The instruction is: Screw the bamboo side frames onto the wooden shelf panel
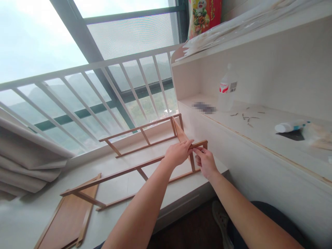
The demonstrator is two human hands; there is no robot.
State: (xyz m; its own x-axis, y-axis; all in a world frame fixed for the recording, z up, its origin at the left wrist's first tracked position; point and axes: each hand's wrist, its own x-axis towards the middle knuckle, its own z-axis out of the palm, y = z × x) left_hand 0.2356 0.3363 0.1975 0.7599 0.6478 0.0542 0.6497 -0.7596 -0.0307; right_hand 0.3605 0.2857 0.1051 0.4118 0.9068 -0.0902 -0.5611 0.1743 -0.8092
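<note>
A wooden rack stands on the white ledge, made of two ladder-like side frames: the near side frame (111,177) and the far side frame (144,136). A wooden shelf panel (181,130) joins them at the right end. My left hand (178,152) is closed over the near frame's upper rail, where the panel meets it. Just to its right, my right hand (205,161) pinches close against the same rail near its end. What lies between its fingertips is too small and hidden to make out. Another wooden panel (70,218) with edge strips lies flat at the left.
On the white shelf (259,135) at right lie several small metal fasteners (248,118), a clear bottle (226,91), a white bottle lying down (289,126) and a blurred dark item (204,107). A white railing (103,64) and window stand behind; a grey curtain (28,159) hangs left.
</note>
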